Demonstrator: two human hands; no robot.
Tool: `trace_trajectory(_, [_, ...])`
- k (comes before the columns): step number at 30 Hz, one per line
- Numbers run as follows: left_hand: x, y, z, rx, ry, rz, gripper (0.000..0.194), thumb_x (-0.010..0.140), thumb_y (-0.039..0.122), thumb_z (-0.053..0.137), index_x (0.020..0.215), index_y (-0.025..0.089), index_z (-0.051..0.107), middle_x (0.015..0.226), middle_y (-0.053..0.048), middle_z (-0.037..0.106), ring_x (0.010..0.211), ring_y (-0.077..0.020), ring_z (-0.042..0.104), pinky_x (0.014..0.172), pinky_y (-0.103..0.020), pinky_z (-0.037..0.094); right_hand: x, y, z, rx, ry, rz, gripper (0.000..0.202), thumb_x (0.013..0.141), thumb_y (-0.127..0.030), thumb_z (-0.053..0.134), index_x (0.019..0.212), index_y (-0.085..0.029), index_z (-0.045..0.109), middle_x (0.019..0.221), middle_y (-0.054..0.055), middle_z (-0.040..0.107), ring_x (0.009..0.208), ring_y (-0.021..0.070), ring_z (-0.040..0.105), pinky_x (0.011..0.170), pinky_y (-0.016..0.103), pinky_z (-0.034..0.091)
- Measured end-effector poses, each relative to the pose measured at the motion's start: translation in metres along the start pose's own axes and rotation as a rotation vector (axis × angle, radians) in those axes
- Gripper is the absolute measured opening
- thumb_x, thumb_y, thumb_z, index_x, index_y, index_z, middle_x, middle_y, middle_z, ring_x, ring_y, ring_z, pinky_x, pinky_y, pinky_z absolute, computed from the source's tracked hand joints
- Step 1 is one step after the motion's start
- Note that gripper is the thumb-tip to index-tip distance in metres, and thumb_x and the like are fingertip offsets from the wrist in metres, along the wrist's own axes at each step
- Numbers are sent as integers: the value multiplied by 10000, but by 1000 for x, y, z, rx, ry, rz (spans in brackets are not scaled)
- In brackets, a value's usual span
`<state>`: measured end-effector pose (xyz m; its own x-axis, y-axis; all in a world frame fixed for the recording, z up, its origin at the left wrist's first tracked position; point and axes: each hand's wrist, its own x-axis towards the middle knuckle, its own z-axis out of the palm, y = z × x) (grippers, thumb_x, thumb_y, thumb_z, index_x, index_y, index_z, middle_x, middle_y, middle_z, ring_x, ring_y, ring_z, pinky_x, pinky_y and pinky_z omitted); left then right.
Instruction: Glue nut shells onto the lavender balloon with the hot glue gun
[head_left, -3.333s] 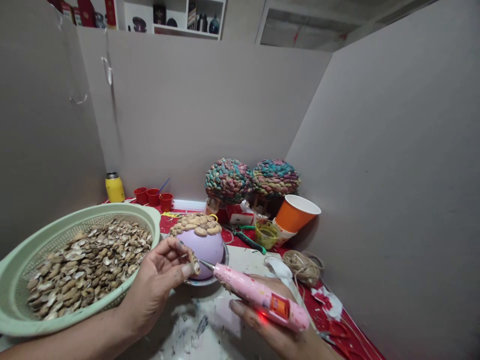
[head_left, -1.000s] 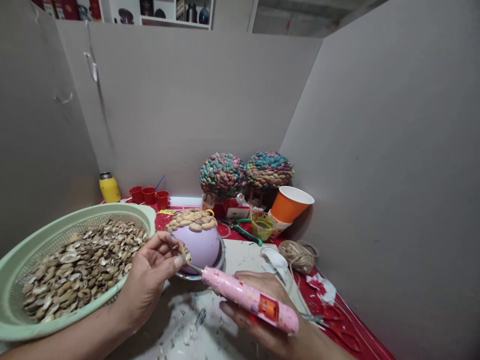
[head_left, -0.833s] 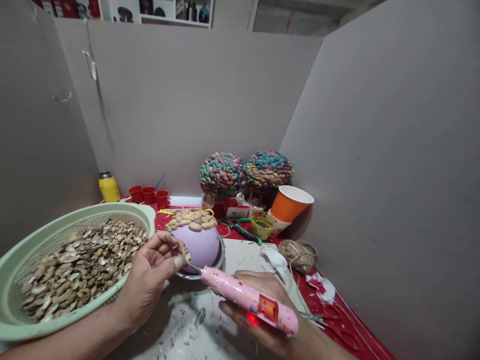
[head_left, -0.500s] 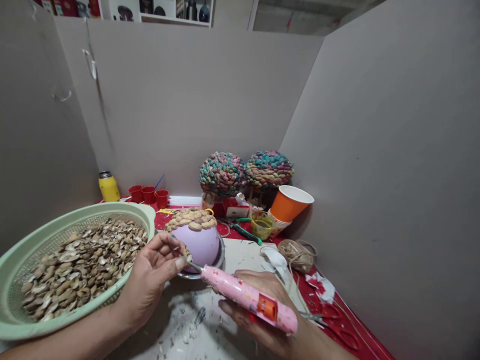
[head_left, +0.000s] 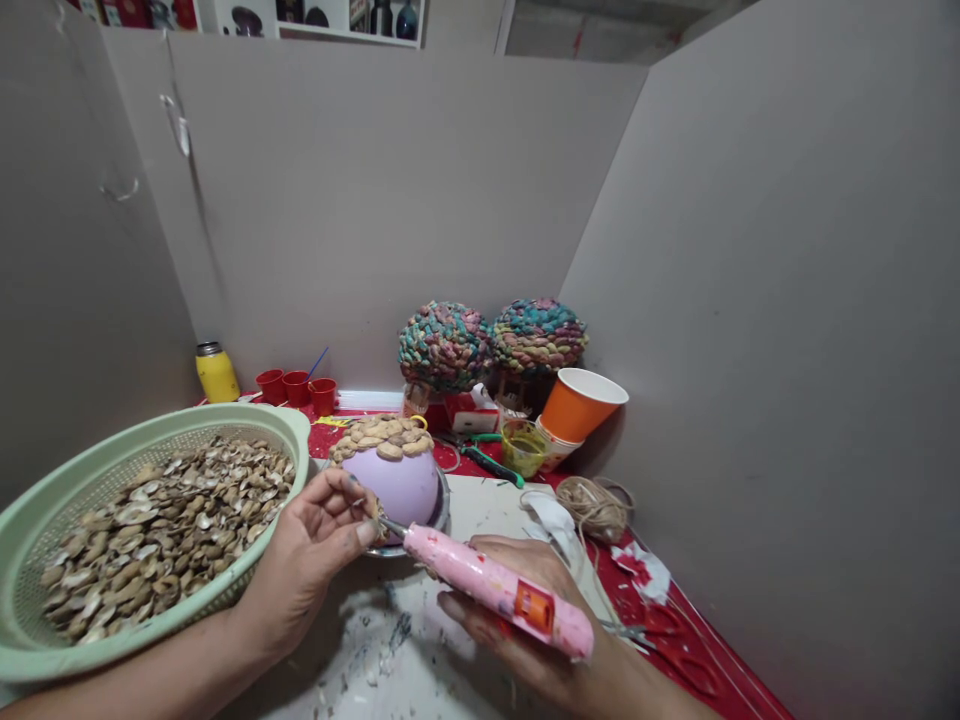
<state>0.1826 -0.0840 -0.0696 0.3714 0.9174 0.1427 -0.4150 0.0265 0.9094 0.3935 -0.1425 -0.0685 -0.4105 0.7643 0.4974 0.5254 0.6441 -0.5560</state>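
My left hand (head_left: 319, 545) pinches a peanut shell (head_left: 377, 513) between thumb and fingers. Wrapped round a pink hot glue gun (head_left: 487, 585), my right hand (head_left: 525, 610) keeps the metal nozzle pointing left, right at the shell. Behind the nozzle sits a lilac balloon (head_left: 394, 485), its top covered by a cap of peanut shells (head_left: 382, 437). The balloon rests in a round metal dish (head_left: 444, 510), mostly hidden. Left of my hand, a pale green colander (head_left: 296, 425) holds a heap of loose peanut shells (head_left: 172, 535).
Two shell-covered coloured domes (head_left: 444, 345) stand at the back. Red cups (head_left: 322, 397) and a yellow bottle (head_left: 217, 375) line the left rear. On the right are an orange paper cup (head_left: 577, 410), green-handled pliers (head_left: 491, 465), twine (head_left: 596, 508) and red scissors (head_left: 682, 665).
Almost nothing has moved. The shell and glue gun nozzle remain together, with only a slight shift of my left fingers and the camera view.
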Motion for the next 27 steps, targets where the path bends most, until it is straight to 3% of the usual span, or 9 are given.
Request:
trace_trajectory(18, [-1,-4,-1,5,-45,-23,248,749,168,738,884,204,534,817,23,599,754,-102,529,719,-227,444,-3,4,2,-32,55,1,312,914,-244,520,652,-210,354,597,-50,408,513,100,394,523,235,318])
trace_trajectory(27, [-2,-3,-1,4,-62,-17,254,752,179,739,897,203,532,838,4,604,780,-122,548,741,-250,442,0,0,0,8,49,29,296,916,-258,508,642,-207,409,595,-34,432,528,115,419,538,251,358])
